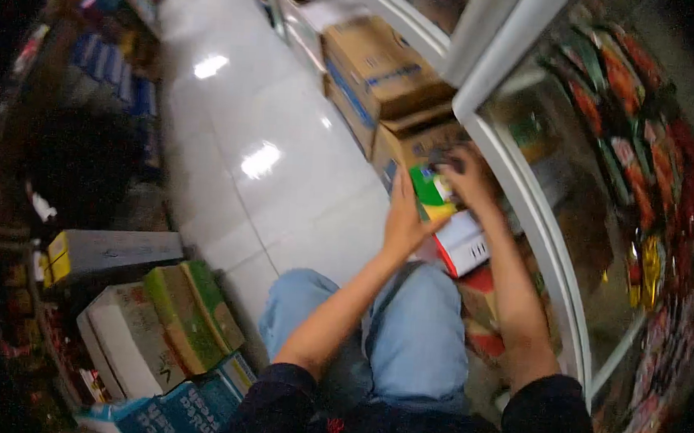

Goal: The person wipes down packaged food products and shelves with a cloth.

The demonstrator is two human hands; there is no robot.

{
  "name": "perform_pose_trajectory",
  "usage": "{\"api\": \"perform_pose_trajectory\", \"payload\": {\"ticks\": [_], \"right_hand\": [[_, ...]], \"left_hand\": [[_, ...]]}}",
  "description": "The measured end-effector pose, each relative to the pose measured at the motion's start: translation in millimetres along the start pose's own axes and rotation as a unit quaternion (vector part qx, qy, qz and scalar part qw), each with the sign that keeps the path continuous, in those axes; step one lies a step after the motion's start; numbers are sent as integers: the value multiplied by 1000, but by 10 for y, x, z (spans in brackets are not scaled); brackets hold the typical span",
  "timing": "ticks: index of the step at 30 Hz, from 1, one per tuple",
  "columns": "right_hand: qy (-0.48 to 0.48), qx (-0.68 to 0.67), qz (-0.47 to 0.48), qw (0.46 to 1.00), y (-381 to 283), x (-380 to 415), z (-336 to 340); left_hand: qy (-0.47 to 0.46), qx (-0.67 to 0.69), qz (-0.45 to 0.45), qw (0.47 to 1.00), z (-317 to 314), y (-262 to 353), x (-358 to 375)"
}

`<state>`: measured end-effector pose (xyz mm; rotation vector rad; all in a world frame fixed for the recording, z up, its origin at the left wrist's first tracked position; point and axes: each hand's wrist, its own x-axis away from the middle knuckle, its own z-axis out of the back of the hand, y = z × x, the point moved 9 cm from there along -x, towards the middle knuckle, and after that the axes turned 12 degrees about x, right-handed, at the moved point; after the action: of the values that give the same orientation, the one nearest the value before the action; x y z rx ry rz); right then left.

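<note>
My left hand (405, 220) is closed around a small green and yellow packet (429, 188), its fingers along the left side and its thumb across the near end. My right hand (470, 181) is at the packet's far right, fingers curled by a small dark thing (450, 164) too blurred to name. Just below the packet lies a white box with a red edge (464, 245). Behind my hands stands an open-looking brown carton (420, 145).
More cartons (382, 66) line the shelf's foot ahead. A pale metal frame (541, 198) curves close by my right arm, with colourful packets (622, 75) beyond it. At left, boxes (126, 326) stand beside the shiny tiled floor (285, 180). My bent knees (423, 334) are below my hands.
</note>
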<state>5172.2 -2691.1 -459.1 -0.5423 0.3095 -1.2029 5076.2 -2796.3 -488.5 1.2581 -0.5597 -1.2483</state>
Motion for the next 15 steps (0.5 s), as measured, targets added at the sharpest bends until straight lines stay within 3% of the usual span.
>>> {"api": "perform_pose_trajectory", "payload": {"ticks": [1,2,4,6,8,9,13,15], "right_hand": [[145,115,228,956,-432,256,34],[88,129,260,953,-586,397,-107],[69,106,259,957,-566,434,-127],[23,61,194,979,-256,145,31],[84,85,37,992,565,-266,316],[83,88,37,992,557,-281,329],[5,252,-114,961,563,-304,471],[37,172,-61,982,211,-152,357]], "left_hand": [[-3,25,9,1000,-7,-35,-18],[-6,38,18,999,-25,-99,-45],[-23,109,54,992,-51,-177,-43],[-14,132,82,988,-8,-138,-3],[-13,81,80,993,43,-81,15],[-32,83,121,989,1,-161,62],[-62,130,140,980,-41,-241,166],[-75,110,139,981,-39,-249,192]]}}
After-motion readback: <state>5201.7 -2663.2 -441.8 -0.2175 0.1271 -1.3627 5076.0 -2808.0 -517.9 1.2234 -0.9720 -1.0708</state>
